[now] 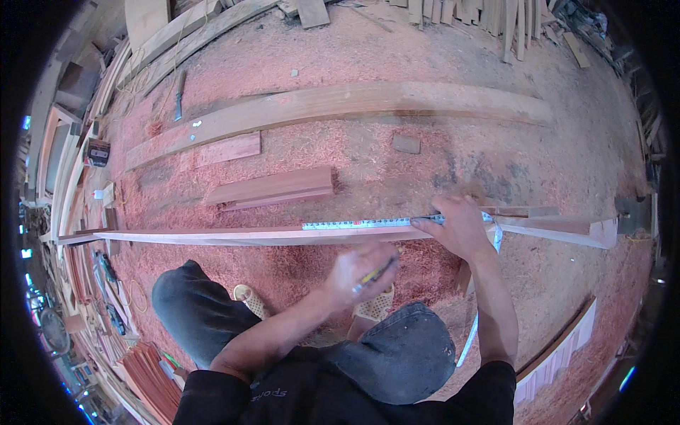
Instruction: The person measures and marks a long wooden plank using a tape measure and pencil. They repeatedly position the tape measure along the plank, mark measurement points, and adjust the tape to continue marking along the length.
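Note:
A long thin pale plank (212, 235) lies across the sawdust floor in front of me. A white tape measure (354, 224) is stretched along its top edge. My right hand (459, 228) presses the tape flat against the plank, and the loose end of the tape hangs down past my right forearm. My left hand (363, 273) hovers just below the plank, closed around a yellow pencil (375, 271). I am crouched, with my knees and sandals below the hands.
A thick long beam (340, 103) lies farther back, with short reddish boards (273, 188) and a small block (406, 144) between it and the plank. Stacked timber (64, 163) lines the left side, and a white-edged board (559, 350) lies at the lower right.

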Action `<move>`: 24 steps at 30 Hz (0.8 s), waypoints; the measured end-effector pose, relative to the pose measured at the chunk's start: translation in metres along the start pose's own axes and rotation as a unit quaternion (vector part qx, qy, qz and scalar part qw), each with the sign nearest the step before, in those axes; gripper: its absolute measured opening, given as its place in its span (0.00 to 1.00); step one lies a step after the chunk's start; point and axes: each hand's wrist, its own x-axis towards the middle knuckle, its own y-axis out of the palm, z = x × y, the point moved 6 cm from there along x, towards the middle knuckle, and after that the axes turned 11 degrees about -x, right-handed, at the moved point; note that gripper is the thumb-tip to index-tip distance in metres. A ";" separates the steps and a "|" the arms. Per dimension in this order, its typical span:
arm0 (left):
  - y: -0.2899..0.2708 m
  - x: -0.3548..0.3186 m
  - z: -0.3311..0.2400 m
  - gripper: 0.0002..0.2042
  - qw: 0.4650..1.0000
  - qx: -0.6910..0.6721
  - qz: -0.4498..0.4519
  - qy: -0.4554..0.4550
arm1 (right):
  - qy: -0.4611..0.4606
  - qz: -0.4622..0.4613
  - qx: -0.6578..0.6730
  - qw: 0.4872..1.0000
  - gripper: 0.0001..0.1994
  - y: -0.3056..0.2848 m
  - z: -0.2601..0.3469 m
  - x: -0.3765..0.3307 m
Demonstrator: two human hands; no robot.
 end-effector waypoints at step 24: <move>-0.009 0.024 0.005 0.09 0.999 0.029 -0.027 -0.017 | -0.018 -0.035 0.005 0.999 0.26 -0.003 0.002 0.000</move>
